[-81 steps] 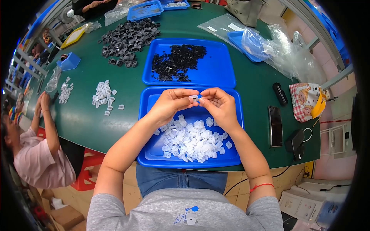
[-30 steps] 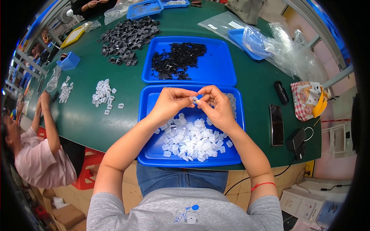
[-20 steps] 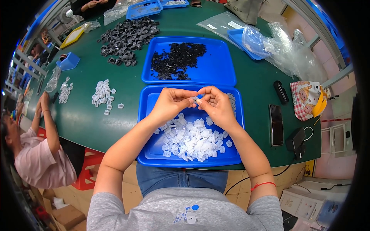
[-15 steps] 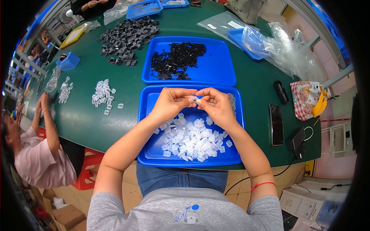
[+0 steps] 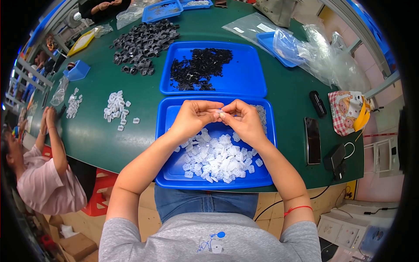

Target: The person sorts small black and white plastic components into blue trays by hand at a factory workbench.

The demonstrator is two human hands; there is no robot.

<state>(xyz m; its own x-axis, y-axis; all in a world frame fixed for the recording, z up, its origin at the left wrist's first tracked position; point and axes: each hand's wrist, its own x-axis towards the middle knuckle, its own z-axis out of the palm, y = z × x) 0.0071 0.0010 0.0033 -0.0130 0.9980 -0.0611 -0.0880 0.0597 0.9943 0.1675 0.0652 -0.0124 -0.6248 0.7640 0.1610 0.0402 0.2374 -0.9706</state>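
While both hands meet over the near blue tray (image 5: 166,144) — a small clear clip (image 5: 219,113) pinched between them.
Left hand (image 5: 194,120) and right hand (image 5: 242,120) closed on it above the far rim; its direction is too small to tell — white clips (image 5: 218,159) below.

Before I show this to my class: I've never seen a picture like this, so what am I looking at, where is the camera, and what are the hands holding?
This is one wide fisheye view from a camera worn on a person's head, looking down, so straight edges bend. No machine here: the left hand and right hand are bare and meet over the near blue tray, pinching a small clear plastic piece between the fingertips. That tray holds a pile of clear plastic pieces. The far blue tray holds small black parts. Both sit on a green table, with a dark phone to the right. Another person sits at the left.
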